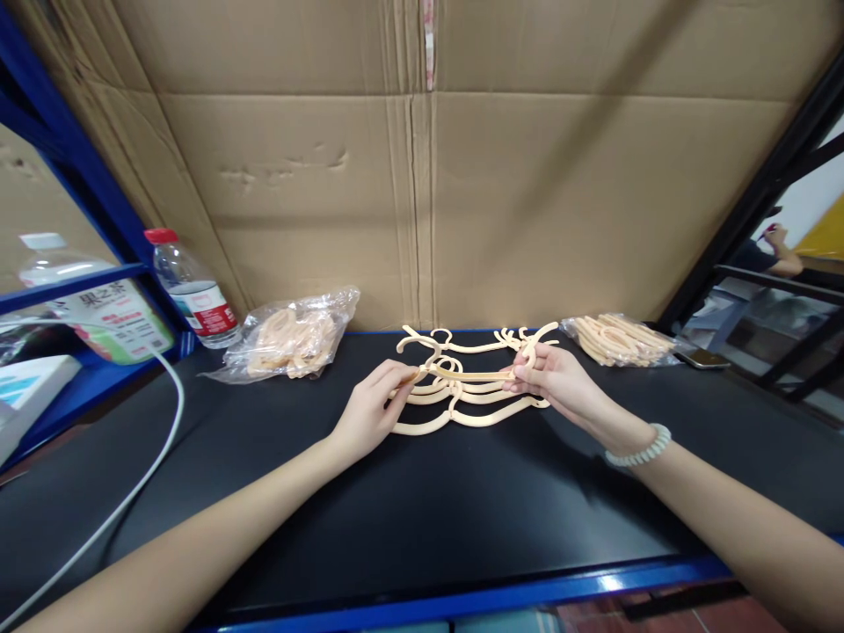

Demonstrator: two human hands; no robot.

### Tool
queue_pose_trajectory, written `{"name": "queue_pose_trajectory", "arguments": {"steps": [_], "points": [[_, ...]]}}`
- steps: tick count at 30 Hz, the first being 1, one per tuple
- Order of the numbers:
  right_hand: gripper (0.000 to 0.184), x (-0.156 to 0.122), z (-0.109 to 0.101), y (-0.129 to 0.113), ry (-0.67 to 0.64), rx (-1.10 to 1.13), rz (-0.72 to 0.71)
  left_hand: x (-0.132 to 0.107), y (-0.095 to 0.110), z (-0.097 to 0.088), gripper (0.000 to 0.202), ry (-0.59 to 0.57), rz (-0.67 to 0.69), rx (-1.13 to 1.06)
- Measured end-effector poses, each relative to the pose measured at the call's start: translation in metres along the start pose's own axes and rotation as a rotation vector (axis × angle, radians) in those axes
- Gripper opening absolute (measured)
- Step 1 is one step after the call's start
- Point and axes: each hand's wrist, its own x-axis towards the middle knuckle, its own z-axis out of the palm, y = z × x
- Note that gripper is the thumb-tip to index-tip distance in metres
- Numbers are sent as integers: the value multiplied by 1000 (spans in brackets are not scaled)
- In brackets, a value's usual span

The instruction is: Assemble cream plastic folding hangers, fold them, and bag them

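Observation:
Both my hands hold one cream plastic hanger (469, 375) level above a small stack of the same hangers (462, 413) on the black tabletop (422, 519). My left hand (373, 409) pinches its left end, fingers closed. My right hand (554, 378) grips its right end, fingers curled; a bead bracelet sits on that wrist. More loose hangers (462, 341) lie just behind, toward the cardboard wall.
A clear bag of hangers (294, 338) lies at the back left, another bag (620, 338) at the back right beside a phone (704, 358). Water bottles (194, 290) stand on the left by a blue shelf. A white cable (132, 483) crosses the left side. Another person's arm (778, 242) shows far right.

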Motion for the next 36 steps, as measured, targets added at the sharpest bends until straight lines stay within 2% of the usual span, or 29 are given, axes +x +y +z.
{"name": "queue_pose_trajectory", "arguments": {"steps": [8, 16, 21, 24, 31, 33, 36], "points": [[44, 2, 1, 4, 93, -20, -65, -1, 1, 0, 20, -50, -39, -15], [35, 3, 0, 2, -21, 79, -37, 1, 2, -2, 27, -45, -113, -17], [32, 3, -2, 0, -18, 62, -67, 4, -2, -6, 27, 16, -170, 51], [26, 4, -7, -1, -13, 66, -82, 5, -6, -8, 26, 9, -206, 100], [23, 11, -37, -12, 4, 60, -95, 10, -1, -21, 13, -66, -96, 176], [22, 9, -47, -20, -29, -47, -60, 14, 6, -26, 8, -138, -61, 178], [23, 5, -59, -33, -157, -266, -21, 18, 20, -34, 6, -315, 29, 256]]}}
